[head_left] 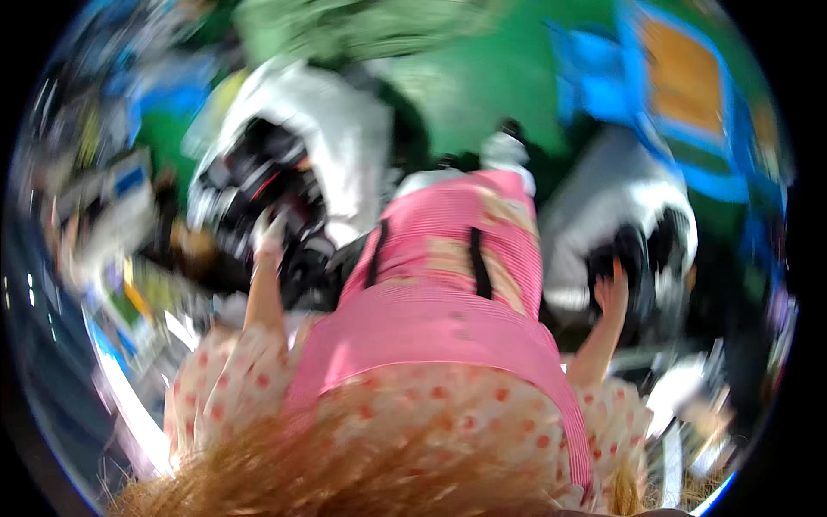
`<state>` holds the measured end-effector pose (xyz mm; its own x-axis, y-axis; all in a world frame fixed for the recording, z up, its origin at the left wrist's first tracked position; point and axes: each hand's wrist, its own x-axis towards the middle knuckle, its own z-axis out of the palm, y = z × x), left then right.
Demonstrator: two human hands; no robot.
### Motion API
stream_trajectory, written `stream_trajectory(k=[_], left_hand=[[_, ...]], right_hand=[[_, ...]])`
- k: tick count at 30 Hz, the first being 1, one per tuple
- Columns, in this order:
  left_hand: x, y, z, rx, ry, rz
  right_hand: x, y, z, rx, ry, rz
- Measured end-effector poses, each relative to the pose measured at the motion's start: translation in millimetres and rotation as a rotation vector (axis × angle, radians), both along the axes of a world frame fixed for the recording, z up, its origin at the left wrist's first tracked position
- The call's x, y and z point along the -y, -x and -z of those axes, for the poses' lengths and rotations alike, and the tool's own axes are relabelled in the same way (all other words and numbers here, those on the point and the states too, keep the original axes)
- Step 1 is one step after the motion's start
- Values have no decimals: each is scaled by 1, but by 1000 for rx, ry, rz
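My left hand (269, 233) reaches over a white sack (349, 129) that stands open at my left, filled with black items (280, 172), some with small red marks. Motion smears its fingers, so I cannot make out whether they grip one of these items. On the other side, my right hand (612, 291) stretches its fingers toward black pieces (631, 258) at the mouth of a second white sack (594, 194). Those pieces look like dark, rounded parts; blur hides their exact kind. Whether the fingertips touch them cannot be told.
Between the sacks hangs my pink apron (431, 319). Beyond lie a green floor (465, 86) and pale green sacking or cloth (345, 26). A blue-framed chair or rack (728, 185) with an orange-brown panel stands far right. Blurred clutter fills the left side.
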<state>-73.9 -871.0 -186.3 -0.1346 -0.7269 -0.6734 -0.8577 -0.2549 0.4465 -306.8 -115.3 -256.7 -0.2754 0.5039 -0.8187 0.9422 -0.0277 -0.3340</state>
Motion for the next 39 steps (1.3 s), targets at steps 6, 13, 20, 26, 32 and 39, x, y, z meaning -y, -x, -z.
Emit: stream_trajectory(k=[6,13,20,26,32,39], left_hand=[[12,-71,12,218,386,73],[-24,-51,-8,144,509,-22],[-31,-57,16,-83,636,-213],[48,-70,-21,-125,886,-318],[195,-46,23,-1,966,-315],[256,-50,44,182,567,-404]], right_hand=[[45,87,-9,0,10,-1010],[445,208,-75,-697,416,-2011],[741,42,-63,-581,604,-2464],[856,-29,7,-533,629,-2504],[869,-37,38,-565,975,-2285],[934,-54,-37,-788,-90,-3126]])
